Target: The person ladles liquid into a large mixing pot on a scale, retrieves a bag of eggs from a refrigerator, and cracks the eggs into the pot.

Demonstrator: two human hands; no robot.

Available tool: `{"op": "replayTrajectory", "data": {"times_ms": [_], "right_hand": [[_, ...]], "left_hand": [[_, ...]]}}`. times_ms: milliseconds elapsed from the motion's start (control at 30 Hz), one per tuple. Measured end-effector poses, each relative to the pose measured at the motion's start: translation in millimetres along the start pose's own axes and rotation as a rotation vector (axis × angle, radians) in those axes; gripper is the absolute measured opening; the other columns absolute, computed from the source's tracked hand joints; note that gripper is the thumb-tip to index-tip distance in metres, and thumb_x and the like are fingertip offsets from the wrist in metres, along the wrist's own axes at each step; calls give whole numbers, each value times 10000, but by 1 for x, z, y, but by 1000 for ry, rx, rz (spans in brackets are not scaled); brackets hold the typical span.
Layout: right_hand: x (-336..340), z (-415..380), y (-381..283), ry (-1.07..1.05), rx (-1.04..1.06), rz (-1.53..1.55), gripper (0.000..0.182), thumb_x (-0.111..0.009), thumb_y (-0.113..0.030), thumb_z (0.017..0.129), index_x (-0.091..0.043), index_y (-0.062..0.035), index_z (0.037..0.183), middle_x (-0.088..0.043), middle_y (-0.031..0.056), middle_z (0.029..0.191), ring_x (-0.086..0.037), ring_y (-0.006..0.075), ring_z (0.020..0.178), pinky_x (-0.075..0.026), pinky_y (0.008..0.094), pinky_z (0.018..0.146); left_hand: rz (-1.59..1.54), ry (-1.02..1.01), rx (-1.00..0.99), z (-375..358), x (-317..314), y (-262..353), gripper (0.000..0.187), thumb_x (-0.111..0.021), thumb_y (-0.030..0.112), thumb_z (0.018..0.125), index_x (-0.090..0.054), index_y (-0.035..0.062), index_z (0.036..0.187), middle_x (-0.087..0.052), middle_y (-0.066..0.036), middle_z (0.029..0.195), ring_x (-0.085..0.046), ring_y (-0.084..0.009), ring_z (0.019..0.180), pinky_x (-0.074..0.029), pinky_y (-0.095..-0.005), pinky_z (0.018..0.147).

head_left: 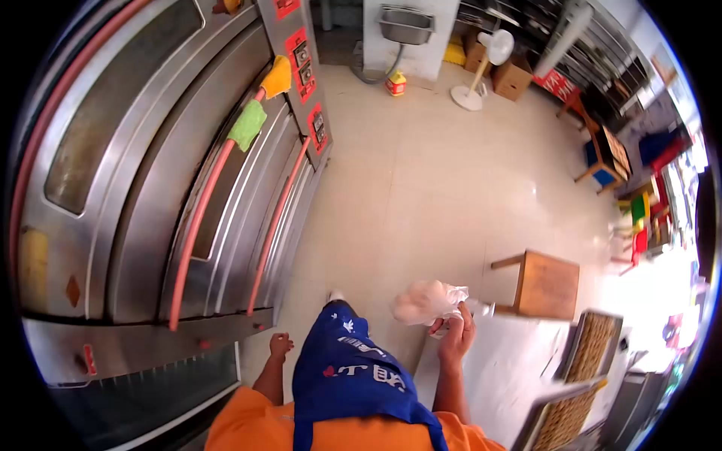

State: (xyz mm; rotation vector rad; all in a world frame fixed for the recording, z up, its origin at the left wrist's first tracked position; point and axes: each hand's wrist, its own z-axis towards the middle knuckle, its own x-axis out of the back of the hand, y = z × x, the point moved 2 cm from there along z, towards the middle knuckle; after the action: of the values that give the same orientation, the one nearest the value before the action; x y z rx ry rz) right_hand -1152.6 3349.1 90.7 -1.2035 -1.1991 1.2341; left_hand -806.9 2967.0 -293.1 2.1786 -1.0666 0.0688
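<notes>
A: What's in the right hand point(453, 344)?
B: A pale, translucent plastic bag point(423, 302), gripped by its gathered end, near the corner of the white worktop point(489, 357).
A: And the left hand point(281, 345)?
B: Holding nothing, fingers slightly curled, between the steel oven point(154, 161) and the blue apron point(342, 368).
A: Anything on the oven?
B: A green cloth point(247, 125) and a yellow cloth point(277, 77) on one red handle point(201, 210).
A: Beyond the worktop?
B: A wooden stool point(549, 286).

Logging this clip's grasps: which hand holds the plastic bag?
The right hand, gripping the plastic bag near the wooden stool; the left hand, by the oven, holds nothing.
</notes>
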Motion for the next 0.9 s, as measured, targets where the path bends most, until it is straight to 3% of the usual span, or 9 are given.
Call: {"op": "replayTrajectory", "data": {"times_ms": [133,333,367,467,533,700,767,800,900], "right_hand": [[-40,122,0,100,-100,-29,307,-397,-133,969,-622,67,911,-581,106,595,-561,166,478,-467,293,447],[-122,331,9,191,-113,33,347,-412,-169,973,-630,96,1027,-584,108,598,-548,162,465,-442,276,448],[-129,361,-3,205,-133,22,348,-410,-166,973,-630,96,1039,-585,108,604,-552,160,472,-437,272,451],[-159,465,-19,90,-135,-17,353,-400,-156,974,-626,96,1076,-586,108,612,-563,154,495,-431,266,456],[-167,533,-4,5,-154,4,410,-396,-156,988,-599,122,1212,-601,113,678,-531,147,487,-423,260,456],[-248,708,15,-145,3,-59,363,-392,-133,964,-616,111,1112,-626,106,708,-549,142,492,-441,267,466],[-268,784,33,-291,58,-80,339,-395,-113,951,-624,107,1070,-630,105,742,-553,136,496,-443,274,457],[-290,818,34,-293,47,-63,281,-406,-76,936,-627,94,966,-626,109,756,-572,145,499,-457,271,466],[-344,930,32,-408,98,-108,233,-435,2,884,-634,78,789,-584,111,732,-580,165,495,-444,278,462]], "left_hand": [[99,-52,53,57,-89,89,374,-684,275,962,-552,16,1198,-696,-150,788,-680,-221,591,-518,-333,494],[86,-142,246,199,-202,204,345,-653,300,972,-649,-39,904,-665,-143,672,-681,-239,535,-522,-362,439],[71,16,294,190,-219,255,370,-655,301,962,-638,-59,877,-650,-139,632,-667,-249,500,-536,-377,437],[-62,231,111,267,-291,358,678,-694,283,917,-401,-114,1382,-627,-302,1228,-715,-365,956,-628,-423,677],[4,54,-12,274,-328,507,645,-726,290,919,-419,-39,1381,-726,-209,1044,-737,-292,767,-608,-400,615],[12,-65,-441,350,-414,729,606,-745,310,920,-442,5,1348,-742,-175,908,-715,-230,663,-584,-396,642],[235,146,-508,409,-444,752,571,-734,284,928,-444,12,1338,-741,-153,852,-715,-225,661,-579,-383,658],[343,257,-528,436,-456,768,553,-728,271,933,-445,16,1333,-741,-142,824,-714,-222,660,-576,-377,666],[-108,205,-293,437,-478,850,559,-727,287,926,-444,35,1337,-730,-133,770,-713,-283,669,-571,-394,698]]}}
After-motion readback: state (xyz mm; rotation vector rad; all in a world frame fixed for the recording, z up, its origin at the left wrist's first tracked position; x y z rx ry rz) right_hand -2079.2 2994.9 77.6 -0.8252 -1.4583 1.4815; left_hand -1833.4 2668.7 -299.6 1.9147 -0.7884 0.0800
